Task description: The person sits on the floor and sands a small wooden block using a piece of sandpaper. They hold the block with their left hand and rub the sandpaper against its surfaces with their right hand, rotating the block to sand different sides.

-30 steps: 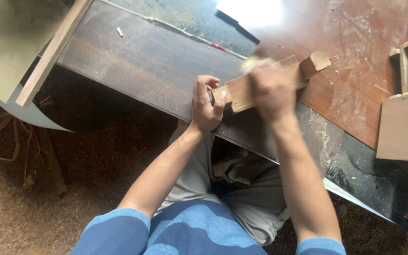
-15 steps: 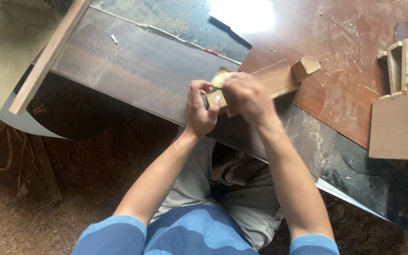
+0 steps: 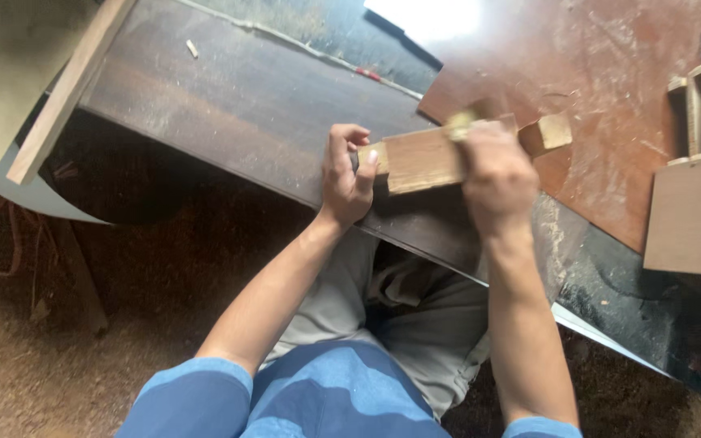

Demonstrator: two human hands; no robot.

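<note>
- My left hand (image 3: 349, 174) has its grip closed around the near end of the wooden block (image 3: 419, 158), pinning it at the tabletop's (image 3: 229, 105) front edge.
- My right hand (image 3: 496, 174) presses a small yellowish pad (image 3: 458, 124) onto the block's far end, fingers curled over it.
- I judge steady, even strokes work best, keeping the block flat.
- More wooden pieces (image 3: 695, 211) sit toward the right edge.

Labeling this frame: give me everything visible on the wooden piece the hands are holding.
The wooden piece is a flat, light-brown board with a small block at its far end; whether the block is joined to it is unclear. It lies slightly tilted on the dark workbench at its near edge. The left hand grips its left end, fingers curled over it. The right hand presses on its right part, holding something pale and blurred.
</note>
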